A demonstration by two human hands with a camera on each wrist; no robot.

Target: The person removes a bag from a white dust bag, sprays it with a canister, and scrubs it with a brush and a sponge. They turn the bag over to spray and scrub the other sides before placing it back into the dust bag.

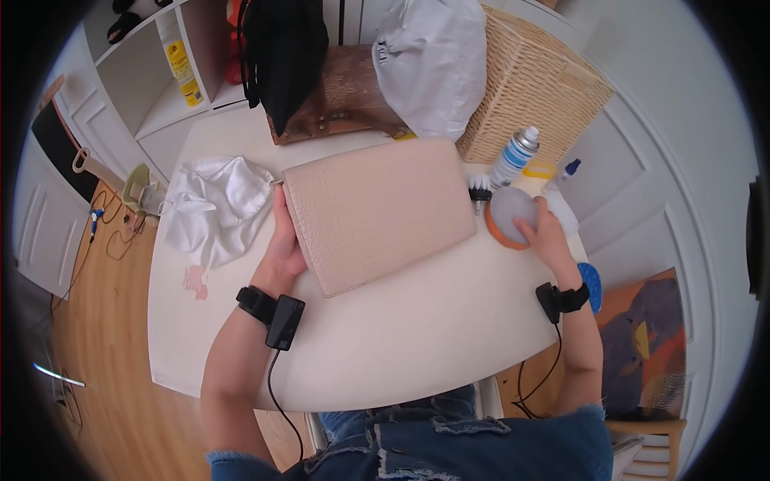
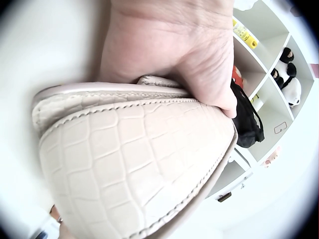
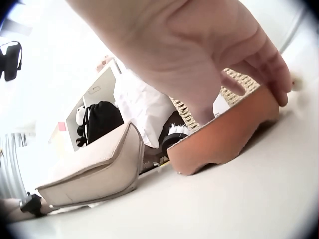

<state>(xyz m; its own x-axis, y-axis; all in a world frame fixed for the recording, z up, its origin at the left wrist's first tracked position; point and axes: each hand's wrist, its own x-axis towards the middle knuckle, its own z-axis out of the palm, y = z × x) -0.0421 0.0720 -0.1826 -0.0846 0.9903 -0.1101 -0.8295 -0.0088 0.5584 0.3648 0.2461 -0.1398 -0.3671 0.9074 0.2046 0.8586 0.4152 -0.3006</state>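
A beige crocodile-embossed clutch bag [image 1: 381, 212] stands tilted over the white table, its stitched end [image 2: 134, 164] filling the left wrist view. My left hand [image 1: 287, 240] grips its left edge, thumb along the front and the other fingers hidden behind. On the right, my right hand [image 1: 549, 236] holds a round foam pad [image 1: 507, 210] with a grey face and an orange body. In the right wrist view the thumb lies over the top of the foam pad [image 3: 229, 134] and the fingers reach round its far edge. The pad's underside is close over the tabletop.
Beside the pad are a small brush [image 1: 480, 192] with white bristles, a spray can [image 1: 515, 156] and a clear bottle [image 1: 565, 175]. A white satin cloth [image 1: 216, 204] lies at left. Behind stand a brown case [image 1: 345, 92], a black bag [image 1: 289, 64], a white pouch [image 1: 433, 64] and a wicker basket [image 1: 529, 88].
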